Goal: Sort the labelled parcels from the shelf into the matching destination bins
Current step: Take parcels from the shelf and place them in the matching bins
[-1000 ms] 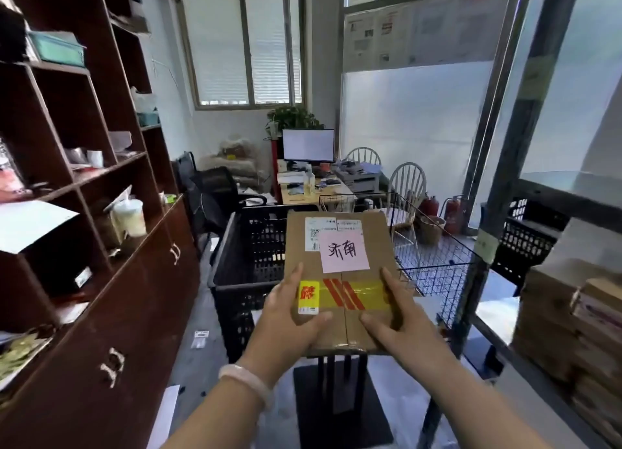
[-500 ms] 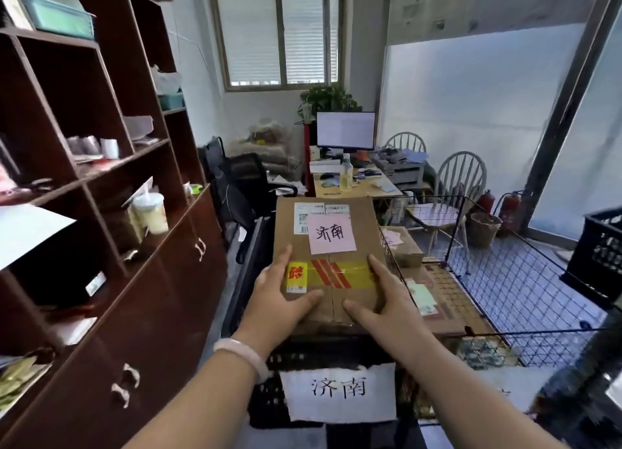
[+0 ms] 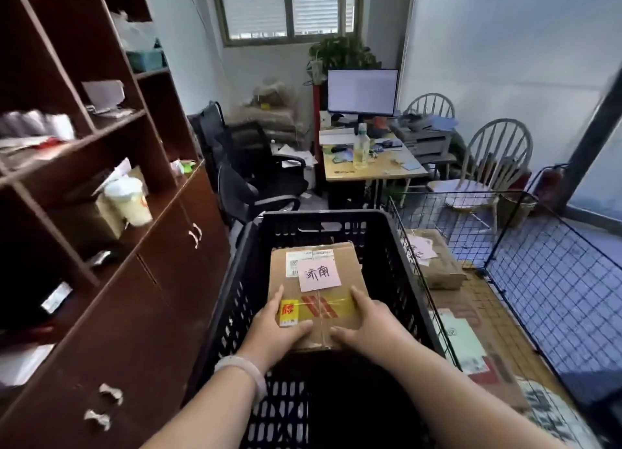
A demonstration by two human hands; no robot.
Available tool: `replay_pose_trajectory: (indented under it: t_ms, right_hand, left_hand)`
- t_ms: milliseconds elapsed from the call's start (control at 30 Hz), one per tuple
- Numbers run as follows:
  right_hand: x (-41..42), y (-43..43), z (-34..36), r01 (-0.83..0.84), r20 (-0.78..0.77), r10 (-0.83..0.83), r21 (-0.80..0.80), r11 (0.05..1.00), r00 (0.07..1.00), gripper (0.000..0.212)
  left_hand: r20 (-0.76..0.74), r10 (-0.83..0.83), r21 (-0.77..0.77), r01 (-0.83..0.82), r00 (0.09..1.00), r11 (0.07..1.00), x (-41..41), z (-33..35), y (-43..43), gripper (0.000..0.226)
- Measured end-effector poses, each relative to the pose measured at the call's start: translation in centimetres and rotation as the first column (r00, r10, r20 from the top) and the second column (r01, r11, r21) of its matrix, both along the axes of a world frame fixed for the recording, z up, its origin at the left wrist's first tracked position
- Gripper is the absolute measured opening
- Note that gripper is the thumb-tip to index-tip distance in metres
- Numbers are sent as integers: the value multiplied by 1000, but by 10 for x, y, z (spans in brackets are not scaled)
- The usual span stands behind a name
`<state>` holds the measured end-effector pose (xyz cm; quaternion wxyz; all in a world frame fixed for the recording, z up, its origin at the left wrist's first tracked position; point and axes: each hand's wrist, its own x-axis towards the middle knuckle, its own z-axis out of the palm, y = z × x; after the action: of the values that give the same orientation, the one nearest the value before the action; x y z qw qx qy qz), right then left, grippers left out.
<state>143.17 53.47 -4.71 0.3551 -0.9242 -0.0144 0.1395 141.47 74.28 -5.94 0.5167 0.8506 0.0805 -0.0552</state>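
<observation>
Placing step. Your left hand [image 3: 274, 327] and right hand [image 3: 370, 325] both grip the near end of the cardboard parcel [image 3: 314, 256]. Thumbs lie across its top and the fingers [image 3: 275, 297] curl round the near corners.

The parcel is level and down inside the black crate [image 3: 232, 300], its top below the rim. Its far end points away from your fingers toward the crate's back wall. Can't tell whether its underside touches the crate floor, as it's too dark below your fingers.

The pink handwritten label [image 3: 318, 275] sits on top just beyond your fingers, with the yellow-red tape [image 3: 323, 309] between them. The crate's own destination tag is not in view, so the match is unconfirmed here.

Right of your fingers, past the crate wall, a wire-mesh pen [image 3: 545, 280] holds another labelled parcel [image 3: 437, 267]. That looks like a separate bin.

Judgement: the drop-off for this parcel is nearly done. Next move calls for lowering until it rests flat. Then loosen both grips together and draw your fingers out without tipping it. Clear the near rim coming up.
</observation>
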Motion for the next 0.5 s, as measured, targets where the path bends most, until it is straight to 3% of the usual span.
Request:
replay_pose_trajectory:
  t_ms: [267,500]
  right_hand:
    - [50,8,-46,162,-154,-181,-127,979,971,99]
    - [66,12,-86,91,-169,-154,-335,938,973,79]
  left_hand:
    - [-146,-61,-22,59,987,998,69,-51,-11,99]
    - [-268,-77,-10,77,960,997,95,-101,-29,95]
